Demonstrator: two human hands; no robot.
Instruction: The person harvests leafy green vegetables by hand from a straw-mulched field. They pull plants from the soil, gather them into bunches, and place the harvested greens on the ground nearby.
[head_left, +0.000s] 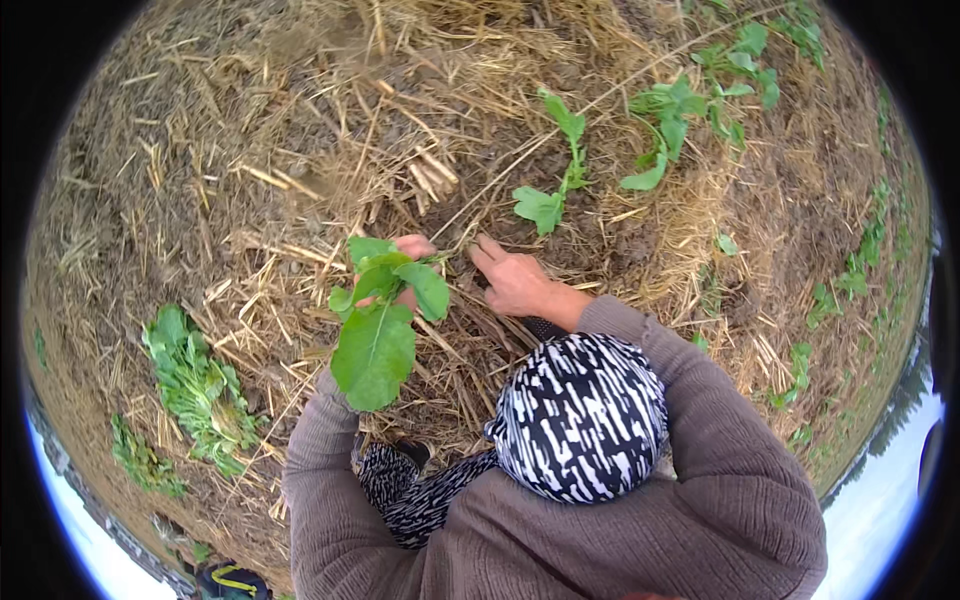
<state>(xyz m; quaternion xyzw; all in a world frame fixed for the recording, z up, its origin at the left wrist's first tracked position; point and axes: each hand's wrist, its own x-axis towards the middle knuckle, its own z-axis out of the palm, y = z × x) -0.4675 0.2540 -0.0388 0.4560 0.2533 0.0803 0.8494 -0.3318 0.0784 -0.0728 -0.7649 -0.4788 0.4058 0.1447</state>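
Note:
A young leafy green plant (373, 352) with broad leaves is in my left hand (411, 246). Its leaves hide much of that hand, and its stem end points right, toward my other hand. My right hand (517, 279) reaches down to the straw-covered soil just right of the stem end, fingers bent and fingertips low by a taut string (517, 161). Whether those fingers pinch anything is not visible. Dark, moist soil (611, 251) shows through the straw to the right of this hand.
Beyond my right hand, a limp seedling (574, 161) and more leafy plants (671, 112) lie along the string. A bunch of uprooted seedlings (202, 390) rests at left. My patterned knee (581, 416) is close below my right hand. Cut straw stalks (433, 178) cover the ground.

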